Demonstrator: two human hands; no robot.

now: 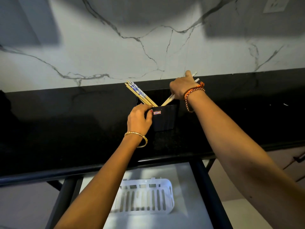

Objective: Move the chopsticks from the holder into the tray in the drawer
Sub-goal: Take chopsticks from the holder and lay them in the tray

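A dark ribbed holder [165, 118] stands on the black counter, with a small red and white sticker on its front. My left hand [139, 119] grips its left side. Several wooden chopsticks with blue and white patterned tops [137, 92] lean out of it to the left. My right hand [181, 87] grips two chopsticks [168, 100] that lean to the right, their lower ends still inside the holder. A white slotted tray [148, 195] lies in the open drawer below the counter edge and holds nothing.
The black counter [66, 129] runs the full width, with a marble backsplash [115, 55] behind it. The open drawer has a pale liner [181, 176] and dark side rails [209, 192]. A wall outlet [274, 4] sits at the top right.
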